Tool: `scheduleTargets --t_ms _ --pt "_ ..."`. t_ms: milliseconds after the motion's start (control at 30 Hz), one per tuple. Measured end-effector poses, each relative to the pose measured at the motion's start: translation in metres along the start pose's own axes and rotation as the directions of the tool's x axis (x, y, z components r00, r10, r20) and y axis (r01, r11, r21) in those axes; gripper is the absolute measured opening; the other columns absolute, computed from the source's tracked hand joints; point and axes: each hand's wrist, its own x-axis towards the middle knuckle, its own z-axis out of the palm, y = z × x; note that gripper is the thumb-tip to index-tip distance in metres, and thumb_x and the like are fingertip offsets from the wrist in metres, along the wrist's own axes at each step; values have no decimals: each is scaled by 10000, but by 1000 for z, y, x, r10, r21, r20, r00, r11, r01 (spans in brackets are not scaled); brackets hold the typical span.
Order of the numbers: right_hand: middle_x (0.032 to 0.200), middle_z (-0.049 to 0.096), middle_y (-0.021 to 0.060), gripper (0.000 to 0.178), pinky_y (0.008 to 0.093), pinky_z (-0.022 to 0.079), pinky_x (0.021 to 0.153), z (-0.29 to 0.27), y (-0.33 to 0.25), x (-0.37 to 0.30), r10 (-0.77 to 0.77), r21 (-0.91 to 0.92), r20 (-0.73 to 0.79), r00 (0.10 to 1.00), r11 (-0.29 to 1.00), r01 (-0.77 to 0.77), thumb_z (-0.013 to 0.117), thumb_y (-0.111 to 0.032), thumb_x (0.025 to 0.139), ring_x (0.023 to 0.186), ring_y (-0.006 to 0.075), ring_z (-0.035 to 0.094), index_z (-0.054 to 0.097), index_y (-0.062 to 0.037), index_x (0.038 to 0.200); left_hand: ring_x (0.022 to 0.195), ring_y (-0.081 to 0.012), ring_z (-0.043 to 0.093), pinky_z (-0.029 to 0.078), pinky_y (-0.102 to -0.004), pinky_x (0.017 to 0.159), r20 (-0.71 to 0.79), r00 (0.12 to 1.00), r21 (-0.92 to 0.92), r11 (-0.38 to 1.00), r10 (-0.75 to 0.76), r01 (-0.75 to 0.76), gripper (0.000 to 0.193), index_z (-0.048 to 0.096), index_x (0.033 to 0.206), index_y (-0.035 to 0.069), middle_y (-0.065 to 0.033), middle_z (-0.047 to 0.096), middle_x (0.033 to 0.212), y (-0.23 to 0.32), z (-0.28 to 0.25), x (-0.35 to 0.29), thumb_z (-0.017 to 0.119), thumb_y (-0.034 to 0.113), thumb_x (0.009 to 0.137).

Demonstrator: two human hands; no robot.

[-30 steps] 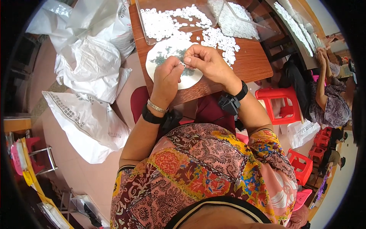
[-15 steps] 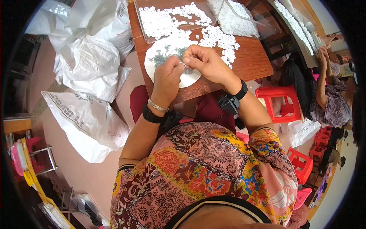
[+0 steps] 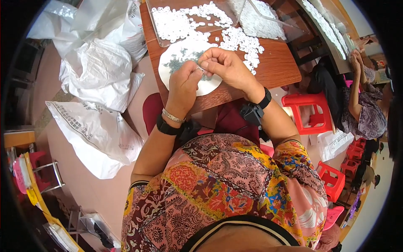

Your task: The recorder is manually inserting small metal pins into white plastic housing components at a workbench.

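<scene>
Over a white round plate point(image 3: 168, 80), my two hands meet with their fingertips close together. My left hand point(image 3: 183, 88) is closed, pinching a small white plastic piece point(image 3: 201, 69) between thumb and index finger. My right hand point(image 3: 226, 69) is also closed in a pinch beside that piece; whatever its fingertips hold is too small to make out. Tiny grey-green parts point(image 3: 176, 64) lie in a loose heap on the plate, partly hidden under my hands. Many more small white pieces point(image 3: 241, 44) lie spread on the wooden table just beyond and to the right.
A clear tray point(image 3: 161, 42) at the table's far side holds white pieces, with a clear bin point(image 3: 262, 21) of them beside it. Large white sacks point(image 3: 98, 75) stand on the left floor. Red stools point(image 3: 308, 113) and a seated person point(image 3: 365, 109) are on the right.
My right hand has shifted slightly left, its fingertips moving a little apart from my left hand's. My left hand stays nearly in place with the white piece.
</scene>
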Motion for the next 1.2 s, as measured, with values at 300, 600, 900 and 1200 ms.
scheduleTargets --t_ms 300,600,900,1200 --pt "720 585 -12 160 216 423 608 -1 1 0 -30 -153 39 999 988 36 582 -151 896 663 57 502 609 6 880 540 -62 430 351 -222 488 2 1000 39 999 5 -5 177 532 781 17 5 473 610 1 -1 1 514 159 884" --pt "666 537 -14 200 218 411 580 7 -2 -7 -54 -429 -52 997 903 26 568 -158 919 642 52 478 561 -1 796 512 -177 430 358 -339 494 -81 991 85 991 111 -104 218 472 753 -12 -119 434 560 -4 6 -2 514 164 874" --pt "638 510 -18 170 226 394 564 -4 -8 -6 -60 -468 36 998 881 70 594 -138 890 636 43 446 562 3 799 504 -148 421 354 -318 484 49 997 59 996 62 -65 210 455 730 -5 -95 420 552 1 0 1 519 138 869" --pt "657 493 -45 163 217 379 577 -9 -2 -2 -10 -375 61 998 927 32 602 -128 888 642 40 420 573 -2 789 505 -96 434 363 -275 476 76 997 9 1000 7 -8 209 467 730 4 -38 435 551 0 1 3 521 146 873"
